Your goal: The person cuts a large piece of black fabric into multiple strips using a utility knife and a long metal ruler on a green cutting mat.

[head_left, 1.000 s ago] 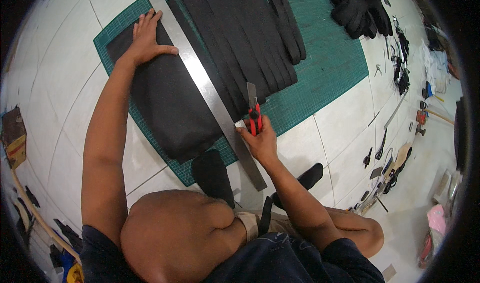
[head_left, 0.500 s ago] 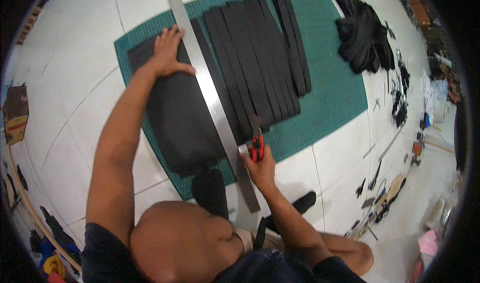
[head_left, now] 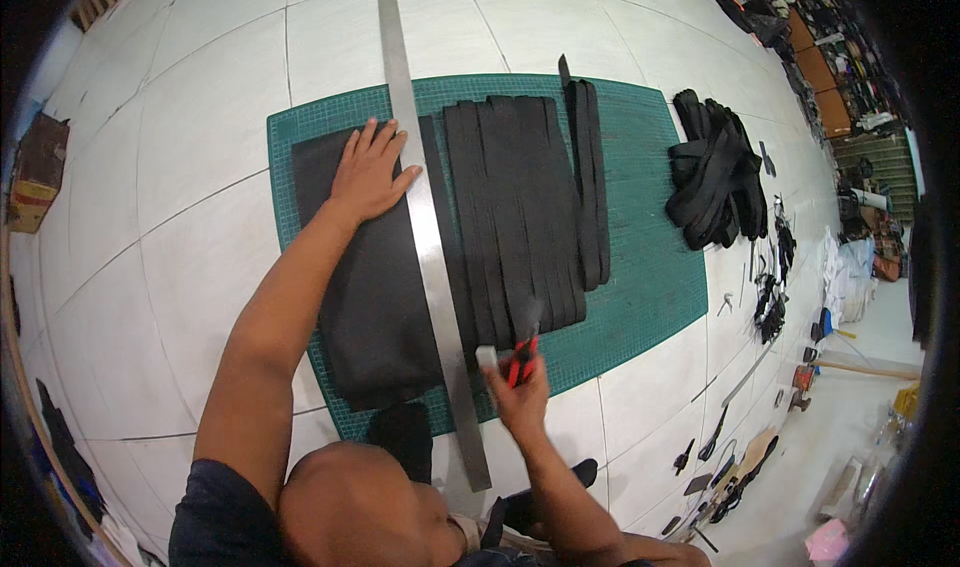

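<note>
My left hand lies flat with fingers spread, partly on a folded stack of black fabric. Its fingertips and thumb touch a long metal ruler laid lengthwise over the fabric. Just right of the ruler's near part, my right hand is closed round a red and black cutter knife. The blade points away from me and looks blurred. A small whitish piece shows by my right thumb; what it is I cannot tell. Side by side to the ruler's right lie several cut black strips.
Under the fabric is a green cutting mat on a white tiled floor. A narrow bundle of strips lies at its right, and a heap of black strips beyond. Scraps and tools line the far right; a brown box stands left.
My view has shifted, so the mat sits lower in it and the ruler's far end shows. The right hand with the knife is a little farther from the ruler. My left hand stays on it.
</note>
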Demonstrator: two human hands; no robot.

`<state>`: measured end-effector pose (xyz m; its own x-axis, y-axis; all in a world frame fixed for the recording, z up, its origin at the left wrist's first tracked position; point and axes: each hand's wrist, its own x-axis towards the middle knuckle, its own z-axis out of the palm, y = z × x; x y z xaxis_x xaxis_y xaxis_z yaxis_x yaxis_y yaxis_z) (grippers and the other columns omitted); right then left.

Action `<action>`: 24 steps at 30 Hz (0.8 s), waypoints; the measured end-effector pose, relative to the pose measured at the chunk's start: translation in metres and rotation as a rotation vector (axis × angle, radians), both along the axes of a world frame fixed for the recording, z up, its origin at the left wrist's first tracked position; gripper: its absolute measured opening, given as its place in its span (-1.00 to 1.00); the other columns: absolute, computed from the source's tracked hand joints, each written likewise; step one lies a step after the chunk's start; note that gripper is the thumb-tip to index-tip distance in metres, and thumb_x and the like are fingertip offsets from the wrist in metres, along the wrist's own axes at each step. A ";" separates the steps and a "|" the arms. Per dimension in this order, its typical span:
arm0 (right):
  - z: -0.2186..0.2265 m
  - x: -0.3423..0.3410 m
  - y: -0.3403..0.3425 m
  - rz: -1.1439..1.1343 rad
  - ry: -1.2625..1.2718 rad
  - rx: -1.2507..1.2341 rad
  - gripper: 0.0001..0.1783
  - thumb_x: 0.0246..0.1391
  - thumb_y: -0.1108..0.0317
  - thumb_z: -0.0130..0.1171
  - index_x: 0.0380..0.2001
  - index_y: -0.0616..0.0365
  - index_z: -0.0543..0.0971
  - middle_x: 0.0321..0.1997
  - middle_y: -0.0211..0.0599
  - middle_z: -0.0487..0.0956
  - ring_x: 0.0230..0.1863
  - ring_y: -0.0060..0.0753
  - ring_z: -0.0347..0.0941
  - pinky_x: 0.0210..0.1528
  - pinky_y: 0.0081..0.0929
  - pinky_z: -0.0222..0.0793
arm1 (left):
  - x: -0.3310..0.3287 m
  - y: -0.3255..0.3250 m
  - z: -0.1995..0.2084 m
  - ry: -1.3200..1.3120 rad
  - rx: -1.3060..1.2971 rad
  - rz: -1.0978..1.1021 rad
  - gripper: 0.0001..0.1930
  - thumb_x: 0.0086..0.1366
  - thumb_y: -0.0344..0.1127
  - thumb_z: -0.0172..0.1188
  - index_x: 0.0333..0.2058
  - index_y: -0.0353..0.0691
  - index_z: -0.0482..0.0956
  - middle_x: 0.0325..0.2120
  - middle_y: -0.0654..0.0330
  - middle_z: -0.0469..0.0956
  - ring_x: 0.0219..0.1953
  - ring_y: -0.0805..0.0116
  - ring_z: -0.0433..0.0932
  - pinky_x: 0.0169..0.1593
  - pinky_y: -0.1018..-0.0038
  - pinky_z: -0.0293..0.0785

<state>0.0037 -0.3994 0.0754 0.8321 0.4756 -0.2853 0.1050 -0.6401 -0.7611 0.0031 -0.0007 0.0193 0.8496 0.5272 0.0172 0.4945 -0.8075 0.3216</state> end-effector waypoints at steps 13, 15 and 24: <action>-0.008 0.136 0.284 0.136 -0.104 0.078 -0.54 -0.11 0.25 0.51 -0.24 0.17 0.47 -0.32 -0.19 0.68 -0.21 -0.11 0.65 -0.11 -0.21 0.50 | -0.010 -0.001 -0.014 -0.153 -0.022 0.040 -0.43 0.44 -0.02 -0.02 0.32 -0.16 0.31 0.41 0.11 0.18 0.48 0.12 0.03 0.52 0.13 -0.21; -0.014 0.141 0.309 0.093 -0.112 0.070 -0.53 -0.13 0.24 0.51 -0.25 0.17 0.47 -0.29 -0.16 0.69 -0.18 -0.03 0.65 -0.08 -0.13 0.48 | -0.011 0.002 -0.014 -0.219 -0.010 0.038 -0.44 0.41 -0.06 0.05 0.29 -0.19 0.33 0.39 0.04 0.21 0.47 0.03 0.05 0.51 0.05 -0.18; -0.027 0.146 0.325 0.139 -0.139 -0.036 -0.52 -0.16 0.16 0.53 -0.30 0.17 0.50 -0.29 -0.02 0.67 -0.17 0.13 0.63 -0.07 -0.08 0.48 | -0.014 0.003 -0.017 -0.220 0.000 0.054 -0.46 0.42 -0.04 0.03 0.27 -0.19 0.36 0.38 0.08 0.22 0.47 0.10 0.07 0.52 0.11 -0.20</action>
